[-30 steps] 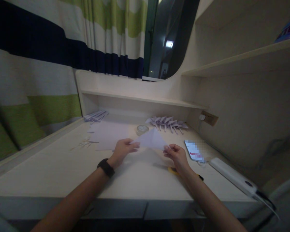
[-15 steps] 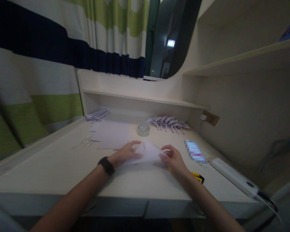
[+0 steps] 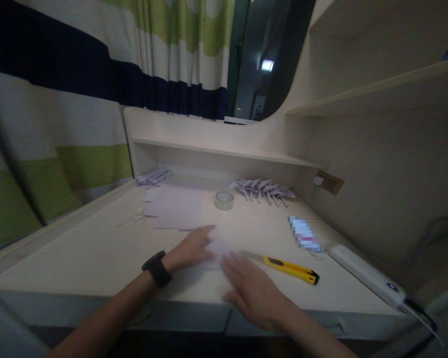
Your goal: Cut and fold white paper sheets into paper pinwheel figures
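Paper (image 3: 218, 247) sits flat on the desk (image 3: 78, 258) at center frame, folded I think, tho it's pale on a pale top and partly under your hands, so can't swear to the exact shape. Both hands are on it from above, which reads like pinning it down to flatten a crease, not lifting it.

Your left hand (image 3: 192, 247) comes in from lower left w/ a black wristband (image 3: 157, 268) on it. Fingers are stretched out nearly straight, close together, tips resting on the sheet's left edge. Nothing pinched.

Your right hand (image 3: 252, 288) is lower center, palm down, fingers spread wide and flat, pressing on or just over the near part of the sheet. It's motion-blurred, so can't tell if the whole palm touches. Not wrapped around anything either.

Rest of the setup, fwiw: yellow box cutter (image 3: 291, 269) lies just right of the right hand, not touching it. Tape roll (image 3: 224, 200) sits further back, center. Row of folded paper pieces (image 3: 261, 189) is lined up at the back right under the shelf, and another small bunch (image 3: 154, 176) at back left. Flat sheets (image 3: 177, 208) lie behind the left hand.
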`<state>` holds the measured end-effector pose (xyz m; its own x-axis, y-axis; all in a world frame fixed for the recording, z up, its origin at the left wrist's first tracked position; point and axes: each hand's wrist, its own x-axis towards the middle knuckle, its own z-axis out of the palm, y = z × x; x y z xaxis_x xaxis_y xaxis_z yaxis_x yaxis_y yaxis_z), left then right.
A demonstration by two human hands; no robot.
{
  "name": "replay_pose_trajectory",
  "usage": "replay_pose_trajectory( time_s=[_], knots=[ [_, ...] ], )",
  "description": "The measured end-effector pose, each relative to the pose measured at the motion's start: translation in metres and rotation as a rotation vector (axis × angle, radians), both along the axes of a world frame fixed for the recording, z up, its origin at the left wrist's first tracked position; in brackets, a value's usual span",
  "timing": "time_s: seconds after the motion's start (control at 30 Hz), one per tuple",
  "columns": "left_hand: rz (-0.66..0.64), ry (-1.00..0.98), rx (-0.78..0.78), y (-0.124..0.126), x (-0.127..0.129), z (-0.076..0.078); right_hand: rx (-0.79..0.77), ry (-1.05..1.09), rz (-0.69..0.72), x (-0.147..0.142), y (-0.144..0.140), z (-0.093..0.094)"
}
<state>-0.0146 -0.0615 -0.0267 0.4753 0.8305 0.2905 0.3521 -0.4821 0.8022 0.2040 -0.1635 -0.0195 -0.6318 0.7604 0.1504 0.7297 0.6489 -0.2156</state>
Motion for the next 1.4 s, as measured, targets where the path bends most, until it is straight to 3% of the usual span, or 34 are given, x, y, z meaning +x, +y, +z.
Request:
replay_pose_trajectory(
  time_s=[0.07, 0.17, 0.27, 0.37, 0.63, 0.97, 1.07, 1.3, 1.4],
  knots=[
    [0.097, 0.137, 0.289, -0.018, 0.003, -0.006, -0.004, -0.007, 0.007, 0.0, 0.001, 0.0],
    [0.002, 0.399, 0.467, -0.047, 0.011, -0.022, 0.017, -0.037, 0.034, 0.0, 0.003, -0.001],
    [0.007, 0.543, 0.498, -0.067, 0.016, -0.038, 0.064, -0.056, 0.048, -0.002, 0.002, -0.004],
    [0.01, 0.589, 0.521, -0.073, 0.016, -0.043, 0.11, -0.059, 0.039, -0.004, 0.0, -0.007],
    [-0.006, 0.633, 0.57, -0.075, 0.012, -0.037, 0.209, -0.051, -0.014, -0.001, -0.008, -0.019],
    [-0.062, 0.646, 0.714, -0.063, -0.012, -0.056, 0.213, -0.071, -0.115, 0.0, -0.015, -0.017],
    [-0.068, 0.602, 0.732, -0.065, -0.026, -0.052, 0.221, -0.059, -0.111, 0.0, -0.016, -0.017],
    [-0.017, 0.67, 0.786, -0.092, -0.056, -0.024, 0.22, -0.066, -0.136, 0.003, -0.019, -0.016],
    [0.04, 0.667, 0.835, -0.098, -0.069, -0.024, 0.233, -0.083, -0.154, 0.003, -0.02, -0.017]
  ],
)
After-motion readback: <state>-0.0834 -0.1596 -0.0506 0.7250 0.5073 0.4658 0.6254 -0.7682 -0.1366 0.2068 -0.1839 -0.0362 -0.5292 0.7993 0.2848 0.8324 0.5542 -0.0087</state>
